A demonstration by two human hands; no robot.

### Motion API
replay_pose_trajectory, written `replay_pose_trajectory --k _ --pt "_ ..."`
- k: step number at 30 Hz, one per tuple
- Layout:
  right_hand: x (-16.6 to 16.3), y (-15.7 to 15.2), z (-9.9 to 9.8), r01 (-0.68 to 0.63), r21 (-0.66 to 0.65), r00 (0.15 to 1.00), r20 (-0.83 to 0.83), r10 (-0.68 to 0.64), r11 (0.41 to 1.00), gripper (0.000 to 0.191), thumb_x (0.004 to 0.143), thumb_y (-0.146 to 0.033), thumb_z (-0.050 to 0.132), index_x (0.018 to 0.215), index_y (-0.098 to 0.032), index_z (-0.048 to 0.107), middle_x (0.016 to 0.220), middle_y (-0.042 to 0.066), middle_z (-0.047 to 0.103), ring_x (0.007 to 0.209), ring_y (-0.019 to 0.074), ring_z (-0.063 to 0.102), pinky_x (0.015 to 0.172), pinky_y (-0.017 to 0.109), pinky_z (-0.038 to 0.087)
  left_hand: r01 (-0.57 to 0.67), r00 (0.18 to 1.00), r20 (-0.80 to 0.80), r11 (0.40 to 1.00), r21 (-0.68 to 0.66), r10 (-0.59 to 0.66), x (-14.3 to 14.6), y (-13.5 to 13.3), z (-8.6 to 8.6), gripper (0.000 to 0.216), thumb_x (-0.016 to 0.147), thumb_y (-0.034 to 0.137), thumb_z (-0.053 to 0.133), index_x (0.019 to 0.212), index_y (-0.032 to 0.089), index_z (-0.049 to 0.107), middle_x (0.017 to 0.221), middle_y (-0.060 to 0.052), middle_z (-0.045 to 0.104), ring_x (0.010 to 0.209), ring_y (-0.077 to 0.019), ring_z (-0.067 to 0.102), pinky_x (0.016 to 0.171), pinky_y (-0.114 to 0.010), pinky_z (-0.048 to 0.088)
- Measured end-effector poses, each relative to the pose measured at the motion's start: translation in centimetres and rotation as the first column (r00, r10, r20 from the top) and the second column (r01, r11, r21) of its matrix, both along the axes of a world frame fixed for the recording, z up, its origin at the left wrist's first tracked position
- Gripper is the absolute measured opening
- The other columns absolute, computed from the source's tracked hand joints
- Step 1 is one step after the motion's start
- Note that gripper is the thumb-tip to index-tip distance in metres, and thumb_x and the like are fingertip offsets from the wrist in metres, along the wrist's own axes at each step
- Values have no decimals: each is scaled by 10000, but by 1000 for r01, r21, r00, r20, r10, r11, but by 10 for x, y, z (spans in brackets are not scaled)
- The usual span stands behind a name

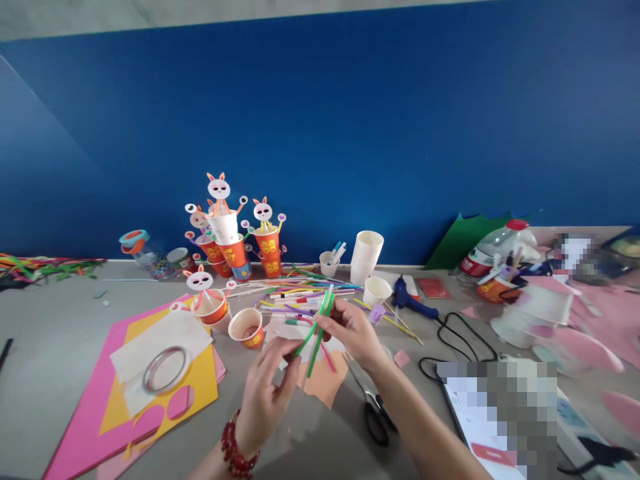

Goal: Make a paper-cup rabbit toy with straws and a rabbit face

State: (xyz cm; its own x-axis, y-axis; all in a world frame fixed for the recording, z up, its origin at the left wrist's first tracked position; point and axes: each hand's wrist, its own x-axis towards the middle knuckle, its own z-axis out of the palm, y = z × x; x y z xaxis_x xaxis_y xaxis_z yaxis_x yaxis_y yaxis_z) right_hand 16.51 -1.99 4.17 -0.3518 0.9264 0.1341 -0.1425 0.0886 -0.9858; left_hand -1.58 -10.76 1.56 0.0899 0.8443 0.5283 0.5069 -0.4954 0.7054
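Note:
Both my hands meet over the middle of the grey table (60, 333). My right hand (353, 330) pinches a pair of green straws (320, 327) near their upper end. My left hand (267, 393), with a red bead bracelet at the wrist, is closed on the lower part of the same straws. The straws slant from upper right to lower left. Under them lie a pink straw and an orange paper piece (325, 380). A pile of coloured straws (295, 293) is spread just behind my hands.
Red paper cups with bunny faces (235, 233) stand at the back. An open red cup (247, 327), white cup stack (366, 257), blue glue gun (407, 300) with black cord, scissors (370, 407), pink and yellow sheets (145, 407) with a tape roll (165, 368), and a bottle (493, 250) surround me.

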Motion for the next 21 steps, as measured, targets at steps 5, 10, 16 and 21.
replay_pose_trajectory --k 5,10,16,21 --pt "0 1 -5 -40 6 999 2 40 999 296 811 -427 733 876 -154 638 678 -14 582 569 108 541 539 236 460 26 999 -24 994 106 -24 -2 3 2 248 904 71 544 1098 206 618 946 -60 648 920 -192 621 821 -309 507" --pt "2 1 -10 -60 15 996 65 59 998 283 803 -398 752 771 -168 590 620 -48 504 544 92 497 507 213 414 238 966 -92 970 -40 -241 -8 7 9 222 931 77 486 1051 192 633 937 -69 653 896 -179 632 790 -282 513" --pt "3 2 -5 -55 2 998 43 55 998 302 822 -431 724 816 -155 602 637 -26 557 541 100 531 520 228 440 121 991 -55 993 8 -121 -15 9 3 166 911 108 572 1040 206 612 935 -54 684 876 -168 654 779 -252 505" --pt "3 2 -7 -123 -13 988 94 124 992 356 784 -420 765 697 -172 525 581 -54 492 512 88 511 486 204 405 319 939 -131 948 -17 -319 -16 10 3 82 905 129 600 941 198 625 792 -25 679 743 -143 640 691 -223 492"
